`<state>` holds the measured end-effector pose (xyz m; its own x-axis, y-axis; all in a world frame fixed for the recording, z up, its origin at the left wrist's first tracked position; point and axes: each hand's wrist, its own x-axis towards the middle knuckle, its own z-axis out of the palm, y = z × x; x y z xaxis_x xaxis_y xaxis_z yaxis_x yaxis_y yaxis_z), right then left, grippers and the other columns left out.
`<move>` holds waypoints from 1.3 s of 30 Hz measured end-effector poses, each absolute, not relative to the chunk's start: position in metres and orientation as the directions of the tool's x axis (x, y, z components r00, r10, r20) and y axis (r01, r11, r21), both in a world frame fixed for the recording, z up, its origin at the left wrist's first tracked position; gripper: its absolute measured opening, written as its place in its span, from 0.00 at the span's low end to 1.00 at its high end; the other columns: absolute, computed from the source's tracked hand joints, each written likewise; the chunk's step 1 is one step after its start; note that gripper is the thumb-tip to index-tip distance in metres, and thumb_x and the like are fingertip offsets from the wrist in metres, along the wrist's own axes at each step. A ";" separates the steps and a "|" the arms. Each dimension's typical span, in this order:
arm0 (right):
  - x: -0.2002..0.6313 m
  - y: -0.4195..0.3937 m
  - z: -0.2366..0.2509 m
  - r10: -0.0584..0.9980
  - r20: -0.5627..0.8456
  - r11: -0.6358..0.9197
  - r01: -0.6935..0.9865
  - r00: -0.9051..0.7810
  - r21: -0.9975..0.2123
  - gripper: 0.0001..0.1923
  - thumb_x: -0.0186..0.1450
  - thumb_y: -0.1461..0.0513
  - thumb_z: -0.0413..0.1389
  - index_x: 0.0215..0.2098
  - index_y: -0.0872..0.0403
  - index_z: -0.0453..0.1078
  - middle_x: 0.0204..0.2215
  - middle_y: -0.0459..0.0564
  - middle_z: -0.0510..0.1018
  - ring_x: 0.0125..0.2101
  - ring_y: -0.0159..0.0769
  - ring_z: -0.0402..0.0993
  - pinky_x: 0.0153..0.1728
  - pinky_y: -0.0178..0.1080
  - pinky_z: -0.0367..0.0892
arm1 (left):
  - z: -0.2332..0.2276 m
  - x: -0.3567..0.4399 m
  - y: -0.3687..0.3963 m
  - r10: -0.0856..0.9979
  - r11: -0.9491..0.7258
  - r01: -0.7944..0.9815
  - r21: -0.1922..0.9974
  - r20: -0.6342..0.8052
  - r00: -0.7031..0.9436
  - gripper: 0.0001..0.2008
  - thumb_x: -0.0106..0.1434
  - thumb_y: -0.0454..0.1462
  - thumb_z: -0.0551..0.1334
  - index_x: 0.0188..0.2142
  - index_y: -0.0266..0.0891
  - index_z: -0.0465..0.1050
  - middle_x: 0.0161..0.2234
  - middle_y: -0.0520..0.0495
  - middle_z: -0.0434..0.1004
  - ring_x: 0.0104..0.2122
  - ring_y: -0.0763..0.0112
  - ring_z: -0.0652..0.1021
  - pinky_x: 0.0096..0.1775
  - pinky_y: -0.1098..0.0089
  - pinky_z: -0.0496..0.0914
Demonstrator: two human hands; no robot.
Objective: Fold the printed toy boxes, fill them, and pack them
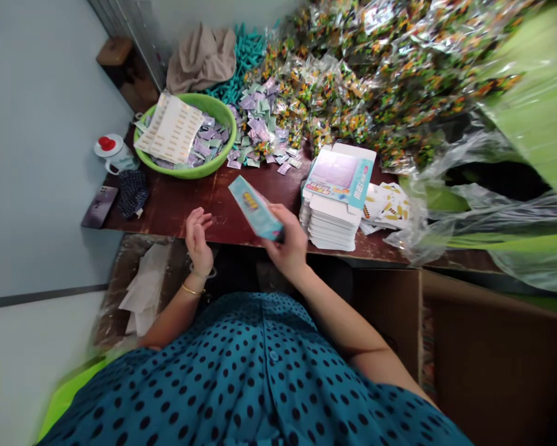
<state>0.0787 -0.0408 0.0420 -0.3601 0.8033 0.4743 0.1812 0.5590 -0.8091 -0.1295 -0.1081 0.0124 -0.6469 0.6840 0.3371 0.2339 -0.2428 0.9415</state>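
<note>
My right hand (289, 243) grips a light-blue printed cardboard box (254, 207) by its lower end, held tilted above the front of the table. To its left, my left hand (199, 240) is raised near the table edge, fingers apart and slightly curled, with nothing in it. Right of the held box stands a stack of flat, folded box blanks (336, 217), the top one printed light blue with a pale purple window area. Printed paper sheets (390, 207) lie just beyond that stack.
A green basket (199, 170) holds small purple and green packets under a printed sheet. Many clear bags of colourful pieces (375, 80) cover the back right. Teal pieces (248, 56), a lidded mug (115, 152) and a phone (100, 206) sit leftward. An open carton (422, 291) stands below right.
</note>
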 end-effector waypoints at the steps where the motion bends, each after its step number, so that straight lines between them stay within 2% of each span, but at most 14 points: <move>1: 0.069 -0.040 0.035 0.713 0.533 0.665 0.199 -0.455 -0.720 0.25 0.68 0.59 0.61 0.63 0.50 0.67 0.62 0.57 0.72 0.64 0.49 0.66 0.66 0.54 0.62 | 0.016 -0.134 -0.105 0.681 -0.240 0.301 0.923 0.381 -0.625 0.21 0.77 0.48 0.50 0.58 0.42 0.71 0.63 0.38 0.68 0.55 0.63 0.77 0.53 0.62 0.74; 4: 0.042 -0.040 0.004 0.500 0.498 0.808 0.176 -0.708 -0.562 0.21 0.70 0.59 0.60 0.60 0.55 0.71 0.62 0.62 0.73 0.65 0.52 0.65 0.65 0.58 0.62 | 0.016 -0.141 -0.100 0.732 -0.186 0.522 0.832 0.472 -0.492 0.18 0.76 0.44 0.53 0.53 0.38 0.75 0.59 0.37 0.71 0.58 0.60 0.74 0.58 0.59 0.71; 6: 0.033 -0.031 -0.012 0.493 0.454 0.798 0.178 -0.742 -0.575 0.17 0.71 0.60 0.57 0.57 0.54 0.74 0.58 0.60 0.77 0.61 0.49 0.70 0.61 0.56 0.66 | 0.006 -0.139 -0.099 0.780 -0.136 0.660 0.739 0.491 -0.388 0.16 0.76 0.42 0.54 0.52 0.37 0.76 0.56 0.37 0.75 0.58 0.60 0.75 0.61 0.57 0.69; 9: 0.033 0.018 -0.016 0.646 0.416 0.694 0.267 -0.640 -0.668 0.14 0.73 0.62 0.51 0.52 0.52 0.76 0.49 0.55 0.82 0.51 0.42 0.77 0.55 0.47 0.71 | -0.011 -0.127 -0.094 0.848 -0.097 0.823 0.560 0.479 -0.227 0.16 0.74 0.40 0.56 0.55 0.37 0.76 0.56 0.36 0.77 0.60 0.56 0.74 0.63 0.52 0.67; 11: 0.032 0.070 -0.010 0.757 0.346 0.612 0.417 -0.554 -0.672 0.14 0.73 0.62 0.50 0.50 0.54 0.77 0.47 0.56 0.82 0.48 0.42 0.77 0.53 0.45 0.71 | -0.020 -0.111 -0.085 0.906 -0.111 0.902 0.417 0.416 -0.081 0.21 0.72 0.42 0.59 0.60 0.36 0.72 0.61 0.34 0.74 0.66 0.50 0.68 0.67 0.48 0.61; 14: 0.017 0.151 -0.009 0.875 0.187 0.474 0.714 -0.446 -0.515 0.16 0.73 0.62 0.50 0.51 0.57 0.76 0.51 0.62 0.80 0.53 0.50 0.74 0.56 0.50 0.67 | -0.029 -0.084 -0.058 0.968 -0.153 0.955 0.253 0.232 0.094 0.34 0.68 0.47 0.65 0.69 0.34 0.63 0.70 0.32 0.61 0.71 0.42 0.59 0.69 0.42 0.53; 17: -0.003 0.194 -0.026 0.978 0.069 0.208 0.902 -0.197 -0.378 0.24 0.72 0.60 0.50 0.61 0.67 0.68 0.61 0.73 0.71 0.62 0.61 0.64 0.61 0.60 0.60 | -0.035 -0.069 -0.030 0.983 -0.152 0.974 0.168 0.128 0.131 0.40 0.65 0.47 0.67 0.71 0.36 0.58 0.73 0.30 0.52 0.72 0.35 0.55 0.68 0.37 0.53; 19: -0.007 0.189 -0.045 0.993 0.031 0.115 0.926 -0.111 -0.360 0.32 0.72 0.59 0.50 0.68 0.74 0.58 0.67 0.77 0.61 0.68 0.65 0.55 0.64 0.63 0.53 | -0.040 -0.075 -0.022 0.980 -0.171 0.974 0.152 0.130 0.151 0.37 0.65 0.46 0.66 0.70 0.38 0.62 0.73 0.30 0.52 0.72 0.34 0.55 0.67 0.36 0.54; 22: 0.007 0.141 -0.074 0.971 0.076 0.239 0.893 -0.227 -0.381 0.35 0.75 0.56 0.47 0.72 0.72 0.51 0.71 0.72 0.55 0.72 0.58 0.47 0.70 0.59 0.45 | -0.048 -0.104 -0.031 0.961 -0.240 0.957 0.161 0.181 0.210 0.29 0.65 0.45 0.66 0.64 0.41 0.71 0.70 0.33 0.61 0.71 0.36 0.59 0.66 0.37 0.56; 25: 0.037 0.075 -0.092 0.927 0.148 0.375 0.841 -0.344 -0.390 0.34 0.75 0.53 0.45 0.73 0.65 0.53 0.72 0.65 0.57 0.73 0.54 0.47 0.71 0.57 0.43 | -0.050 -0.138 -0.055 0.940 -0.302 0.941 0.154 0.210 0.267 0.26 0.65 0.48 0.67 0.59 0.41 0.75 0.65 0.34 0.69 0.69 0.38 0.63 0.66 0.38 0.58; 29: 0.069 0.019 -0.095 0.876 0.192 0.482 0.779 -0.443 -0.401 0.35 0.75 0.51 0.46 0.74 0.62 0.52 0.72 0.63 0.59 0.73 0.53 0.49 0.71 0.59 0.44 | -0.048 -0.153 -0.088 0.924 -0.372 0.922 0.107 0.138 0.357 0.38 0.58 0.53 0.71 0.64 0.40 0.70 0.67 0.31 0.65 0.71 0.34 0.58 0.67 0.35 0.56; 34: 0.075 0.003 -0.090 0.852 0.223 0.520 0.728 -0.473 -0.446 0.33 0.75 0.52 0.48 0.73 0.61 0.55 0.70 0.66 0.62 0.72 0.55 0.52 0.70 0.63 0.47 | -0.048 -0.140 -0.117 0.895 -0.445 0.883 0.146 0.113 0.432 0.23 0.62 0.40 0.68 0.57 0.42 0.75 0.63 0.34 0.72 0.69 0.41 0.63 0.66 0.38 0.59; 37: 0.081 0.000 -0.086 0.799 0.205 0.591 0.673 -0.566 -0.444 0.36 0.73 0.51 0.51 0.73 0.61 0.54 0.71 0.67 0.60 0.73 0.55 0.50 0.70 0.65 0.44 | -0.038 -0.134 -0.121 0.919 -0.377 0.883 0.281 0.234 0.318 0.16 0.65 0.43 0.63 0.50 0.40 0.79 0.54 0.35 0.79 0.63 0.46 0.73 0.61 0.45 0.68; 39: 0.095 -0.004 -0.085 0.684 0.173 0.700 0.570 -0.709 -0.431 0.41 0.70 0.50 0.57 0.74 0.61 0.53 0.72 0.66 0.57 0.73 0.56 0.47 0.71 0.65 0.42 | -0.024 -0.134 -0.121 0.921 -0.261 0.882 0.392 0.375 0.106 0.17 0.70 0.45 0.56 0.46 0.39 0.80 0.48 0.37 0.82 0.56 0.52 0.79 0.57 0.50 0.72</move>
<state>0.0951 -0.0042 -0.0855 -0.7086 0.6839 0.1734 0.5697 0.6996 -0.4311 -0.1339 -0.1208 -0.0243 0.1058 0.9209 0.3753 0.8824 -0.2610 0.3916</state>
